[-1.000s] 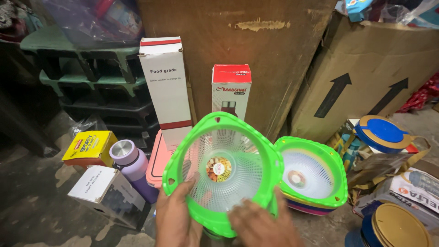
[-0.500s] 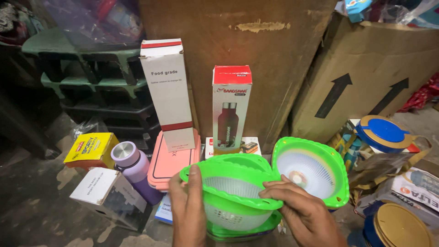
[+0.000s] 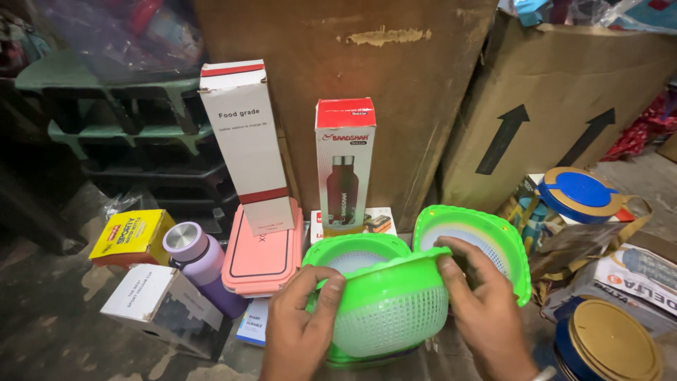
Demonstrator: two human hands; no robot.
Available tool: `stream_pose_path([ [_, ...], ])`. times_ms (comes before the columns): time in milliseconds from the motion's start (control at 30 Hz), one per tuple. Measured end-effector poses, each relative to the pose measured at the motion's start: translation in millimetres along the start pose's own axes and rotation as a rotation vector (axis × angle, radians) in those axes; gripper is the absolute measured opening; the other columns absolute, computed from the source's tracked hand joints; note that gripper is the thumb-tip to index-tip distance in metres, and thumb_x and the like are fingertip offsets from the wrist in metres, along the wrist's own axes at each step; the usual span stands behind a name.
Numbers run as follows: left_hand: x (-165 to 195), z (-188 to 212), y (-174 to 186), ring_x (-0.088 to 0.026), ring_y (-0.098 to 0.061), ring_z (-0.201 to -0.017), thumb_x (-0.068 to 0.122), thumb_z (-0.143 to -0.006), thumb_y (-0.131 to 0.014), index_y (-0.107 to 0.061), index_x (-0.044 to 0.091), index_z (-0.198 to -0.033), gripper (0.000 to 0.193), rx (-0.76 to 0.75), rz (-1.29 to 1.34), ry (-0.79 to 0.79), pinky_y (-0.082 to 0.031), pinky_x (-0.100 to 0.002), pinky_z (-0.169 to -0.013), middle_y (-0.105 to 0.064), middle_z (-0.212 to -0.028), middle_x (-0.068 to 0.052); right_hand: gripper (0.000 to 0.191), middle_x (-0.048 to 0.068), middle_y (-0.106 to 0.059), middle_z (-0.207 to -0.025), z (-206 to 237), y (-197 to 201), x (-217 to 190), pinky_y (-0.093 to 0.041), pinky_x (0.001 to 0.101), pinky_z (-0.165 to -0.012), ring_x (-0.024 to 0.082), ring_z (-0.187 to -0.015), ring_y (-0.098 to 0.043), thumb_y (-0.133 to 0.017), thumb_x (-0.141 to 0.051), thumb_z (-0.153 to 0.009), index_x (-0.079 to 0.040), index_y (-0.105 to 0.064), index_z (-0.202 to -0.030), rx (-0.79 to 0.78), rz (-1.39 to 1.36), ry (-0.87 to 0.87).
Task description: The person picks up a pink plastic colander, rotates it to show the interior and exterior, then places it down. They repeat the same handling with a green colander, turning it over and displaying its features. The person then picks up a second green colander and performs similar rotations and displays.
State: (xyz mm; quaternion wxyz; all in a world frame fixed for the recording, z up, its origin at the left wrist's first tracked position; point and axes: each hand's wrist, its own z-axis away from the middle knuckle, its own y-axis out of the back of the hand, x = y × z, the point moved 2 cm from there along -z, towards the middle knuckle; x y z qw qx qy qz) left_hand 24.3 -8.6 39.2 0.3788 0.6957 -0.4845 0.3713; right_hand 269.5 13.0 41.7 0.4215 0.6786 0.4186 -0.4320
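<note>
**Both hands on green strainer bowl, low centre**

Left hand (image 3: 300, 331) grips the left rim of the strainer (image 3: 384, 307): thumb over the top edge, fingers wrapped down the outside. Right hand (image 3: 486, 314) clamps the right rim, fingers curled over the edge, palm on the outer wall. Both grasping, neither slack.

Strainer: bright green rim, translucent white mesh body, tilted so its side wall faces the camera. It sits low in the middle, in front of the boxes, partly over a green bowl (image 3: 356, 250) just behind it. Whether the two touch, can't tell.

Second strainer (image 3: 493, 236), same green rim with mesh inside, leans just beside the right hand, opening toward the camera.

Around it:
- tall white box (image 3: 247, 144) with red stripe, upright, rear left
- red-topped bottle box (image 3: 345, 166), upright, behind the strainer
- pink lunchbox (image 3: 262, 247) leaning at the white box's foot
- purple bottle (image 3: 201, 264) with steel cap, left of the lunchbox
- yellow box (image 3: 130, 236) and white carton (image 3: 151, 303), far left
- big carton (image 3: 564, 106) with black arrows, rear right
- blue-and-gold lid (image 3: 580, 194) and gold lid (image 3: 610, 342), right side
</note>
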Motion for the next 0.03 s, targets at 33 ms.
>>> stream_pose_path([
  [33,1.3,1.5,-1.6,-0.018,-0.069,-0.077,0.023,-0.095,-0.069,-0.072,0.001,-0.093,0.022,0.03,-0.027,0.01,-0.054,-0.029,-0.075,-0.071,-0.08,-0.008,0.039,0.01,-0.074,-0.116,1.4,-2.8,0.8,-0.047,0.0333,-0.082,0.02,-0.093,-0.06,-0.068,-0.018,-0.099,-0.003,-0.069,-0.134,0.023,-0.029,-0.094],
])
